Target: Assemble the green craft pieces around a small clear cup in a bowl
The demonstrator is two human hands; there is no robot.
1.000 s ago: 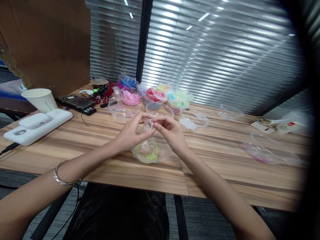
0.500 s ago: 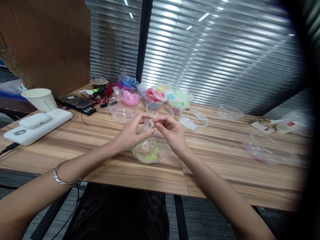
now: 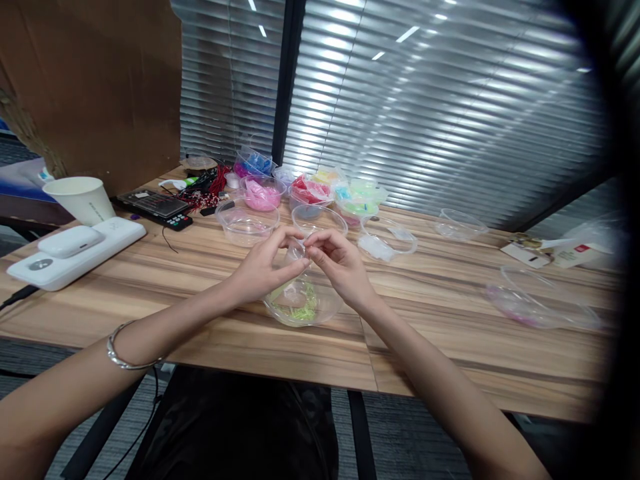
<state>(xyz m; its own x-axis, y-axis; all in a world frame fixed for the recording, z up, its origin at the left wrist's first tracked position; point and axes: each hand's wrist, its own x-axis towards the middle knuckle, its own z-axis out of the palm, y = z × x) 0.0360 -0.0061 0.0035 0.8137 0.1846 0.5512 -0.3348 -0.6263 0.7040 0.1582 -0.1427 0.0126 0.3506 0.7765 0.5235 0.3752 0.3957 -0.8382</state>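
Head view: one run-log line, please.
left hand: at clear plastic | right hand: at clear plastic | grips: unclear | bowl: below hands, green bits inside

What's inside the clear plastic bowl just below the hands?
Thin yellow-green pieces show inside the clear plastic bowl. The left hand and right hand hide part of its far side, so anything behind them there cannot be seen.

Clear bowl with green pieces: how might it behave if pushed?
The clear bowl looks thin and glossy, so it's probably light and may slide on the tabletop. The green pieces lie low inside, so tipping seems unlikely.
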